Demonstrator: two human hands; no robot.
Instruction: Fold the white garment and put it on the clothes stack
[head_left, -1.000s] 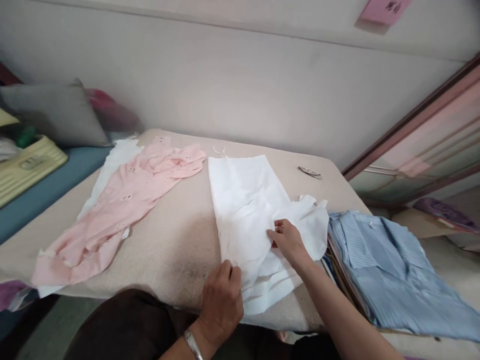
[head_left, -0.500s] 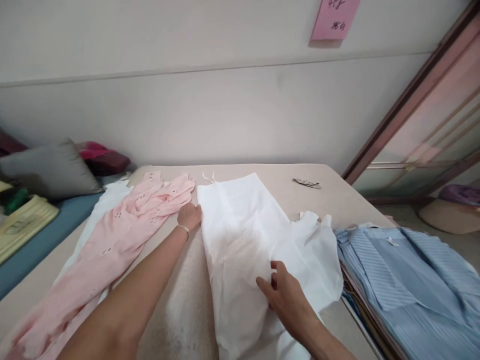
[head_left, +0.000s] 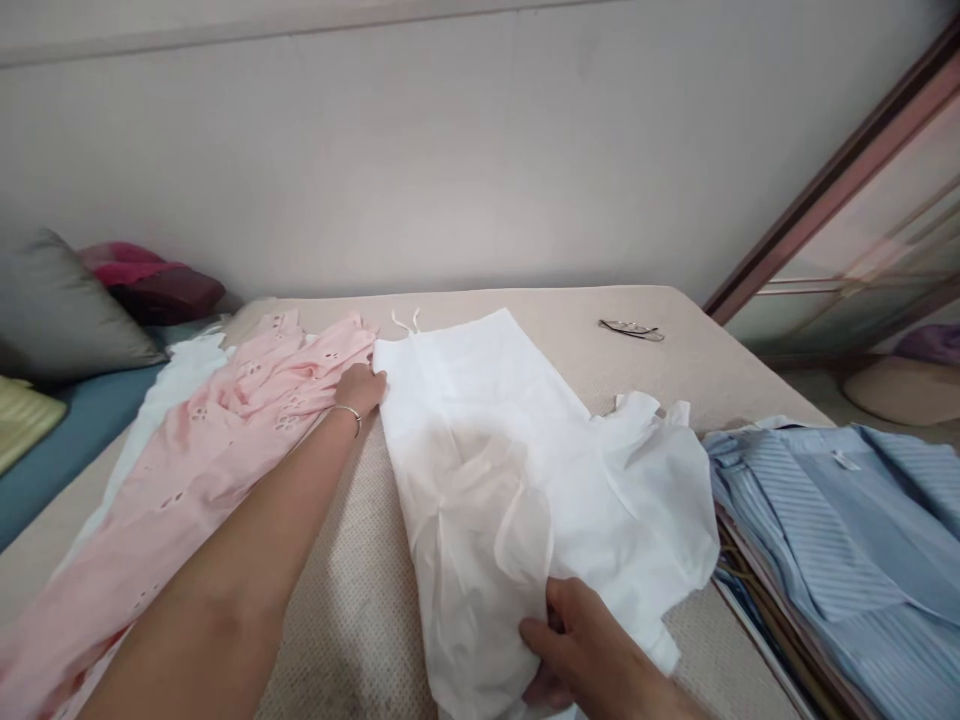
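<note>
A white garment [head_left: 495,390] lies spread on the beige padded surface, with two thin ties [head_left: 406,321] at its far left corner and a bunched part to the right. My left hand [head_left: 361,388], a bracelet at its wrist, is closed on the garment's far left edge. Nearer to me, my right hand [head_left: 574,640] pinches a fold of the same white cloth between thumb and fingers and holds it slightly raised. A pink garment with cut-out embroidery [head_left: 217,440] lies just left of my left hand.
Eyeglasses [head_left: 631,330] lie on the beige surface [head_left: 555,312] near the wall. At right is a stack of folded clothes topped by a blue striped shirt [head_left: 795,500]. At left are a grey cushion [head_left: 67,310], a dark red bundle [head_left: 154,285] and white cloth under the pink garment.
My right hand has closed on the white cloth and lifted a fold toward me. My left hand stays at the garment's far left edge. The view has tilted down.
</note>
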